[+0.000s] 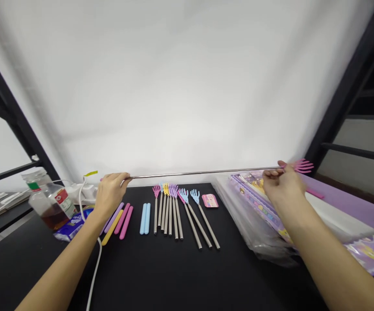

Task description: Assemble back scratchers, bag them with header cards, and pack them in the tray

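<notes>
A pink telescopic back scratcher (pixel 202 172) stretches level across the view, its thin metal rod fully drawn out above the table. My left hand (pixel 111 190) is closed around its handle end, most of which the fingers hide. Near the pink claw head, my right hand (pixel 284 181) pinches the other end of the rod. Below lie several more back scratchers (pixel 169 211) with pink, blue, yellow and purple claws and short metal rods. Loose handle sleeves lie to their left: blue sleeves (pixel 145 219), pink sleeves (pixel 126 221), a yellow sleeve (pixel 112 227) and a purple one.
A small pink card (pixel 209 200) lies right of the scratchers. Clear plastic bags (pixel 248 229) and an open purple box (pixel 345 203) fill the right side. At left stand a bottle of brown liquid (pixel 52 203), a blue packet (pixel 72 226) and a white cable (pixel 96 263).
</notes>
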A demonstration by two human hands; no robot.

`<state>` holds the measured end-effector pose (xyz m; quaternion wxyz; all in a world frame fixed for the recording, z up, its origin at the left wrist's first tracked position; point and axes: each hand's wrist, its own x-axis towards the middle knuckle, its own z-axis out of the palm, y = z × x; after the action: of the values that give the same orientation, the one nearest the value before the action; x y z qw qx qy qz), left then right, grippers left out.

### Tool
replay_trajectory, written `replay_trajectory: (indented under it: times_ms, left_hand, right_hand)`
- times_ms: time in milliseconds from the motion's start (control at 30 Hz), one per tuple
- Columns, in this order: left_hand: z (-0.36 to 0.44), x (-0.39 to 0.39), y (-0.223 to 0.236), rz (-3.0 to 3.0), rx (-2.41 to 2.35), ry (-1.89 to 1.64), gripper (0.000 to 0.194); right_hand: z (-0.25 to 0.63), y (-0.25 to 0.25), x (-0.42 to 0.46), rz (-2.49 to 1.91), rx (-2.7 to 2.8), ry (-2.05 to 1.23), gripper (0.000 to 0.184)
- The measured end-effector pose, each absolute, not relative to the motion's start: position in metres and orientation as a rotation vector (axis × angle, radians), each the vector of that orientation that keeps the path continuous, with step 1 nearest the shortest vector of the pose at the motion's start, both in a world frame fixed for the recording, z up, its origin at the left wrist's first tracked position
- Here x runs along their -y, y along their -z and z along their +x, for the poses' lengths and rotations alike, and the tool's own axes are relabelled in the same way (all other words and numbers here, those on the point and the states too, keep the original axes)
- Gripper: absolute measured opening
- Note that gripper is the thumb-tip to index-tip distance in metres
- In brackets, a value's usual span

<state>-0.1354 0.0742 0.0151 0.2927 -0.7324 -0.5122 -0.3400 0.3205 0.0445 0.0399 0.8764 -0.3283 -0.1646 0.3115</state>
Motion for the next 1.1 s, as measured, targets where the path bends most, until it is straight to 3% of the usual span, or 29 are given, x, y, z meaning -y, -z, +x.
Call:
replay_trajectory:
  times_ms: [233,467,633,900,1100]
  left_hand:
    - [-0.114,-0.071,-0.013,-2.192,1.119,0.924,0.028]
    - [-0.047,-0.049,-0.017,-2.498,0.945,1.102,0.029]
    - [-0.012,-0.018,-0.029,-2.940,1.222,1.230,0.039]
    - [-0.008,-0.009,-0.036,-3.695,1.565,1.482,0.048]
    - [-0.010,-0.012,-0.034,-3.125,1.270,1.301,0.039]
  right_hand:
    - [0.271,-0.034,-0.037,-0.589,0.359,-0.841,0.024]
    - [0.202,-0.016,-0.021,-0.613,0.874,-0.999,0.037]
    - [0.170,-0.006,-0.011,-0.747,1.286,-0.967,0.038]
    - [0.178,-0.014,-0.008,-0.727,1.429,-1.052,0.042]
    - [0.180,-0.016,-0.004,-0.712,1.222,-1.103,0.040]
